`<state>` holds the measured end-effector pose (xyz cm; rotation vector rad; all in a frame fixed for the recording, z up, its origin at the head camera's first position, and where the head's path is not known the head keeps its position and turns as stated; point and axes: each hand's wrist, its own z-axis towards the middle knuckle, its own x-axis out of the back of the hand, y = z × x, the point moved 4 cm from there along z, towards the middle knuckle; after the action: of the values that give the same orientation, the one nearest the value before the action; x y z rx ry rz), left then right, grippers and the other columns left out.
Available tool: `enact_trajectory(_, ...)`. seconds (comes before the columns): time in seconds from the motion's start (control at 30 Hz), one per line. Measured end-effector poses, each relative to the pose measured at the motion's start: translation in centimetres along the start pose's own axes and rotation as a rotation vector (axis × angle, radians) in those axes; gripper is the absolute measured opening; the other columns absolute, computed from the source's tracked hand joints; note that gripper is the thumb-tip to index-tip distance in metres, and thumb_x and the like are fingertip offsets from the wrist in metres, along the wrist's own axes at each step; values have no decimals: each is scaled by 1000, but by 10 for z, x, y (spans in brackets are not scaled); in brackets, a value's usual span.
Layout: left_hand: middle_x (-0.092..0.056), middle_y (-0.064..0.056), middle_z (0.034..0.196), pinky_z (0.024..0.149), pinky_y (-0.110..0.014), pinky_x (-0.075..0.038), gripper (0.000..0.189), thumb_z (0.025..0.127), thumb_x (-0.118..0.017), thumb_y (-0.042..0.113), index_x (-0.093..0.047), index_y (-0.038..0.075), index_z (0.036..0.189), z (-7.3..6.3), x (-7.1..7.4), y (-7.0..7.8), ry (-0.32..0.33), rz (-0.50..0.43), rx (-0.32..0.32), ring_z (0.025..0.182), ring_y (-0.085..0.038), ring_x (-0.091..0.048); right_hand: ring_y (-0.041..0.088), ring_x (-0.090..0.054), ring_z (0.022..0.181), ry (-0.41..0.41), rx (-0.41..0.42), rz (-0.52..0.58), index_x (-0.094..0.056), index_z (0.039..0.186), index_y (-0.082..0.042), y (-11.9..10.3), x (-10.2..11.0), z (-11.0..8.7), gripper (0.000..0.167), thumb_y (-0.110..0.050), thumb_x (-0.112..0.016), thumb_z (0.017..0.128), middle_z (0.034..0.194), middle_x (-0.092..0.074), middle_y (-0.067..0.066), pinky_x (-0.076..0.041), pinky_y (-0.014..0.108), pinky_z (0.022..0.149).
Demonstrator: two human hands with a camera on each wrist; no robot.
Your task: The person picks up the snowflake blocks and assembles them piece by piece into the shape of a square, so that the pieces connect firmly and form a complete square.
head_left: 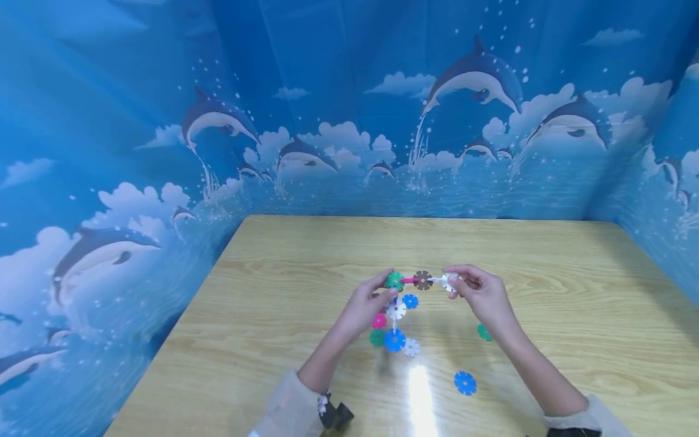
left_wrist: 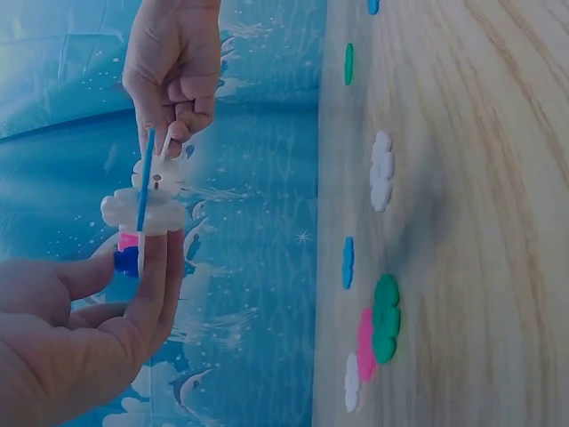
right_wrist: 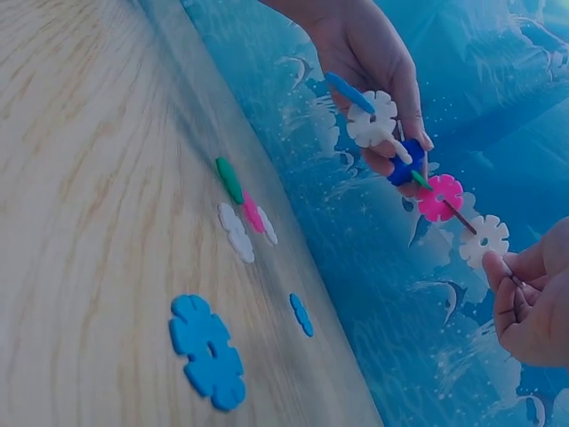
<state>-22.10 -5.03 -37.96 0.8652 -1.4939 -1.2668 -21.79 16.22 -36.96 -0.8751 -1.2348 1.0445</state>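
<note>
Both hands hold an L-shaped chain of slotted snowflake discs above the table. My left hand [head_left: 363, 305] pinches the corner, by a green disc [head_left: 395, 280] and a dark blue disc [right_wrist: 407, 162]. From there a pink disc [right_wrist: 440, 197], a brown disc [head_left: 423, 280] and a white disc [right_wrist: 484, 241] run to the right. At that far end my right hand [head_left: 486, 298] pinches the last white disc [head_left: 449, 282] between thumb and fingers. Toward the person, the other arm carries a white disc [right_wrist: 372, 118] and ends in a blue disc [head_left: 395, 340].
Loose discs lie on the wooden table [head_left: 246, 340]: a blue one [head_left: 465, 383] in front, a green one [head_left: 485, 332] under the right forearm, and pink [head_left: 379, 321], green [head_left: 377, 337], white [head_left: 411, 347] and small-looking blue [head_left: 410, 301] ones below the chain. A dolphin-print curtain [head_left: 349, 109] surrounds the table.
</note>
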Motion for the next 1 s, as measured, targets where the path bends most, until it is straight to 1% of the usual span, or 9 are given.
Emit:
enact_trajectory(0.07, -56, -6, 110, 72, -33, -54, 50, 94, -54, 18, -37, 11, 141, 0, 1, 1, 17, -12, -7, 76, -15, -58, 15, -61, 69, 3, 14, -1, -60, 112, 3, -2, -2, 0, 27, -13, -60, 90, 85, -61, 12, -42, 18, 47)
enact_trajectory(0.13, -56, -7, 111, 73, -30, -54, 50, 94, -54, 18, -37, 12, 141, 1, 3, 3, 29, -22, -12, 78, -16, -59, 15, -61, 68, 4, 14, -2, -60, 112, 3, -3, -3, 0, 27, -14, -60, 90, 84, -61, 13, -39, 18, 44)
enact_trajectory(0.27, -55, -10, 119, 74, -27, -54, 50, 93, -55, 17, -38, 11, 140, 1, 3, 4, 15, -26, -11, 84, -17, -60, 14, -60, 69, 4, -3, 3, -59, 113, 2, 1, -3, 1, 28, -15, -59, 91, 84, -60, 13, -38, 17, 44)
enact_trajectory(0.37, -55, -12, 121, 74, -26, -54, 50, 93, -55, 16, -38, 10, 140, 1, 3, 3, -2, -22, -6, 85, -18, -61, 15, -60, 71, 0, -2, 5, -59, 114, 1, 4, -1, 1, 28, -16, -58, 92, 86, -60, 13, -43, 17, 49)
enact_trajectory(0.53, -56, -12, 116, 71, -27, -55, 49, 92, -56, 14, -40, 9, 138, 1, 1, 1, -20, -31, 3, 84, -17, -61, 15, -59, 71, -7, 18, 20, -57, 117, -1, 4, 1, 3, 30, -17, -58, 92, 86, -58, 13, -53, 21, 64)
enact_trajectory(0.6, -57, -12, 114, 70, -28, -55, 48, 92, -56, 12, -41, 9, 137, 2, 0, 1, -22, -54, 3, 85, -18, -61, 15, -60, 71, -11, 20, 40, -55, 119, 0, 4, 1, 4, 32, -16, -58, 92, 85, -57, 13, -54, 22, 69)
enact_trajectory(0.7, -58, -13, 112, 71, -30, -55, 46, 91, -56, 10, -42, 8, 135, 2, -1, 0, -17, -99, 6, 87, -20, -61, 14, -61, 71, -20, 20, 64, -52, 122, 1, 3, 1, 4, 35, -15, -58, 91, 86, -58, 12, -54, 23, 70)
enact_trajectory(0.83, -58, -14, 110, 73, -32, -55, 45, 91, -56, 8, -42, 7, 134, 3, -1, 1, -5, -161, 10, 87, -23, -61, 14, -61, 73, -16, 19, 96, -47, 125, 1, 3, 3, 3, 39, -19, -57, 93, 86, -60, 10, -53, 22, 70)
enact_trajectory(1.0, -56, -14, 112, 75, -35, -55, 47, 91, -57, 8, -39, 5, 134, 2, 0, 0, 44, -264, 2, 88, -26, -61, 12, -61, 73, 3, 54, 105, -44, 124, 4, 3, 3, 0, 40, -24, -49, 97, 88, -61, 13, -52, 22, 68)
